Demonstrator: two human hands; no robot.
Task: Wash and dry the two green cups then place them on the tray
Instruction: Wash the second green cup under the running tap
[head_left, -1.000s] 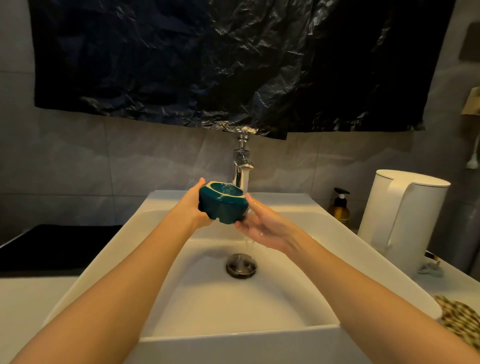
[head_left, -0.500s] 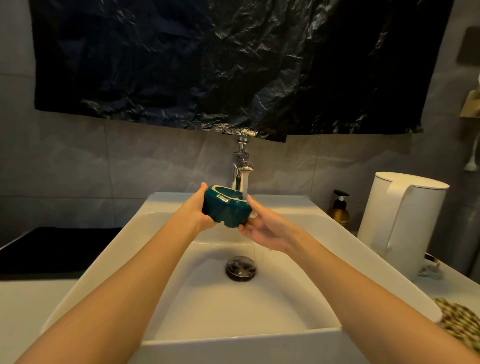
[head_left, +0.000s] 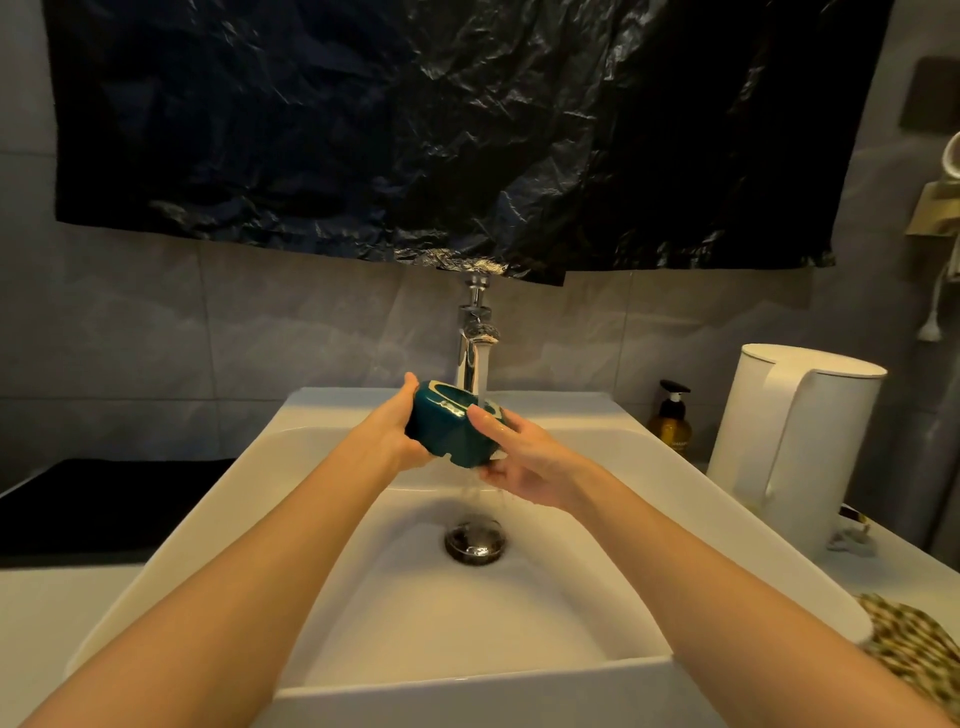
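Rinsing underway at the sink (head_left: 208, 512): one green cup (head_left: 448, 439) is held over the basin, tipped so its mouth faces up and away, directly under the tap (head_left: 474, 345). Water runs from the spout onto the cup's far right rim, spills off its lower right edge and falls in a thin stream to the drain (head_left: 475, 540). The left hand (head_left: 392, 434) grips the cup's left side, thumb up at the rim and fingers curled beneath. The right hand (head_left: 522, 460) holds the right side, wet thumb laid across the front wall and fingers tucked under the base; whether those fingers are rubbing or only supporting cannot be told. Judgement on progress: early, the wash of the first cup in hand and not yet finished. No second green cup shows anywhere in view, so its state is unknown. Nothing plainly readable as the tray either; a dark flat slab (head_left: 104, 504) lies on the tabletop to the left of the sink and might serve, but that is a guess. A patterned woven thing (head_left: 914, 644) lies at the lower right edge; whether it is a drying cloth cannot be told. Left to do, as far as can be judged: finish this rinse, dry the cup, wash and dry the other, set both on the tray. A white kettle (head_left: 800, 441) and an amber pump bottle (head_left: 671, 423) stand to the right of the basin.
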